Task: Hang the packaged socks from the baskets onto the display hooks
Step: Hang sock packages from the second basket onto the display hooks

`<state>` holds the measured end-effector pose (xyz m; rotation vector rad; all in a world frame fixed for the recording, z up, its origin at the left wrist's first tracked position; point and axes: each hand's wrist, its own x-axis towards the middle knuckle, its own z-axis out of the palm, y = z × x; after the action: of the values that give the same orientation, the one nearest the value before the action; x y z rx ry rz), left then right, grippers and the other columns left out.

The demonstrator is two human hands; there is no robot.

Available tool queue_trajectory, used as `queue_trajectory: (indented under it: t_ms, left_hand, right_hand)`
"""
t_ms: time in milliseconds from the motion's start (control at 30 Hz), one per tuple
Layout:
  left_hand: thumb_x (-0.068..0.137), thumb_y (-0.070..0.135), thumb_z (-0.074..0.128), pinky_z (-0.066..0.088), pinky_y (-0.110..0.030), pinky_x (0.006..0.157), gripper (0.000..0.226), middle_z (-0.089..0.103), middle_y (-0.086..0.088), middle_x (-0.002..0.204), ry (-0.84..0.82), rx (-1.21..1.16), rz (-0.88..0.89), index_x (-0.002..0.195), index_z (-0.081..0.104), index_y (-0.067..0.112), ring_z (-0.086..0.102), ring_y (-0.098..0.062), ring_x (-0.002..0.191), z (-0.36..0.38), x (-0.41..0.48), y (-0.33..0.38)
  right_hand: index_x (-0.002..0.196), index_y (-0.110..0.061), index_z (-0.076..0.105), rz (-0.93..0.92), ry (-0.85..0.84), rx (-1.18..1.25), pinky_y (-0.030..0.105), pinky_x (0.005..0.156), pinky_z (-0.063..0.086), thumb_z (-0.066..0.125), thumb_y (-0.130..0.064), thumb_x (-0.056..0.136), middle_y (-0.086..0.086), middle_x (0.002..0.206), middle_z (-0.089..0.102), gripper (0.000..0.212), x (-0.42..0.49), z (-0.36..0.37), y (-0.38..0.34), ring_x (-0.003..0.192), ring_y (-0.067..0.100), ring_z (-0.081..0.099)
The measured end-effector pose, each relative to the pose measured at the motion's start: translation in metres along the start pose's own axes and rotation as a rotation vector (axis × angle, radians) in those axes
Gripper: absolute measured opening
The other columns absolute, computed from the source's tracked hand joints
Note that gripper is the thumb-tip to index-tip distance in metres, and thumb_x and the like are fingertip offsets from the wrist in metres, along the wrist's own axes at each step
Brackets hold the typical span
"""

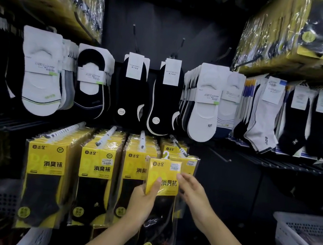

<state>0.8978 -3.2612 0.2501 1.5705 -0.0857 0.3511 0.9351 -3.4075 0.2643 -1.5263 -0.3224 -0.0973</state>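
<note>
My left hand [142, 199] grips a yellow-and-black sock pack [159, 209] by its left edge, thumb across the yellow card. The pack's white hanger tab sits just below and left of the fourth display hook [178, 145]. My right hand [193, 191] touches the pack's right edge with fingers extended. Three more hooks to the left carry full rows of the same yellow sock packs [44, 178]. The fourth hook holds several packs behind the one I hold.
A white perforated basket [293, 242] stands at the lower right, another white basket [34, 239] at the lower left. Above hang rows of white and black low-cut socks [132, 89]. Wrapped yellow bundles [301, 38] fill the top shelves.
</note>
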Motion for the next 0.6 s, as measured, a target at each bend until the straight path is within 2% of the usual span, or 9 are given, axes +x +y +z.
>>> queue_trajectory:
  t_ms: [33, 133, 233, 300, 400, 467, 600]
  left_hand:
    - [0.090, 0.044, 0.053, 0.043, -0.002, 0.059, 0.022, 0.071, 0.015, 0.086, -0.015, -0.003, -0.002, 0.101, 0.065, 0.030, 0.065, 0.008, 0.078, 0.006, 0.000, 0.000]
    - [0.091, 0.040, 0.055, 0.045, -0.003, 0.062, 0.030, 0.068, 0.012, 0.099, -0.064, 0.019, -0.009, 0.115, 0.060, 0.023, 0.063, 0.004, 0.089, 0.021, 0.001, -0.002]
    - [0.091, 0.040, 0.054, 0.041, 0.003, 0.060, 0.038, 0.058, 0.021, 0.101, -0.119, 0.038, -0.026, 0.124, 0.050, 0.022, 0.054, 0.011, 0.088, 0.029, 0.003, -0.001]
    - [0.092, 0.042, 0.052, 0.040, 0.002, 0.061, 0.048, 0.051, 0.023, 0.110, -0.160, 0.033, -0.050, 0.135, 0.040, 0.026, 0.049, 0.014, 0.090, 0.033, 0.004, -0.002]
    - [0.093, 0.045, 0.049, 0.036, -0.006, 0.076, 0.059, 0.044, 0.014, 0.132, -0.151, 0.040, -0.068, 0.145, 0.026, 0.031, 0.044, 0.006, 0.103, 0.037, 0.006, -0.007]
    - [0.093, 0.045, 0.049, 0.036, -0.016, 0.089, 0.062, 0.042, 0.011, 0.138, -0.123, 0.019, -0.057, 0.147, 0.021, 0.032, 0.042, 0.001, 0.109, 0.038, 0.011, -0.012]
    - [0.093, 0.045, 0.048, 0.036, -0.026, 0.101, 0.063, 0.039, 0.016, 0.137, -0.089, -0.013, -0.050, 0.147, 0.019, 0.036, 0.042, -0.003, 0.118, 0.041, 0.029, -0.026]
  right_hand:
    - [0.114, -0.019, 0.063, 0.004, 0.000, 0.007, 0.031, 0.094, 0.052, 0.062, -0.032, 0.089, 0.000, 0.112, 0.070, 0.028, -0.002, -0.002, 0.001, 0.105, 0.014, 0.066]
    - [0.110, -0.013, 0.065, 0.016, 0.083, 0.094, 0.028, 0.082, 0.056, 0.060, -0.021, 0.092, 0.003, 0.103, 0.074, 0.021, -0.004, -0.016, 0.008, 0.096, 0.017, 0.070]
    - [0.107, -0.010, 0.064, 0.000, 0.242, 0.100, 0.034, 0.085, 0.055, 0.060, -0.019, 0.092, 0.006, 0.098, 0.075, 0.019, 0.001, -0.035, 0.014, 0.093, 0.021, 0.071]
    - [0.104, -0.010, 0.064, -0.017, 0.287, 0.082, 0.035, 0.085, 0.055, 0.061, -0.019, 0.091, 0.006, 0.098, 0.074, 0.016, 0.008, -0.043, 0.013, 0.093, 0.020, 0.070]
    - [0.103, -0.011, 0.064, -0.053, 0.280, 0.040, 0.020, 0.069, 0.055, 0.061, -0.018, 0.091, 0.002, 0.094, 0.073, 0.014, 0.022, -0.045, 0.009, 0.082, 0.009, 0.071]
    - [0.100, -0.012, 0.063, -0.075, 0.254, 0.000, 0.013, 0.061, 0.052, 0.060, -0.017, 0.092, 0.000, 0.093, 0.073, 0.010, 0.033, -0.041, 0.009, 0.076, 0.003, 0.070]
    - [0.101, -0.011, 0.063, -0.063, 0.215, -0.026, 0.013, 0.060, 0.052, 0.061, -0.017, 0.091, 0.000, 0.091, 0.073, 0.012, 0.057, -0.036, 0.022, 0.076, 0.005, 0.071]
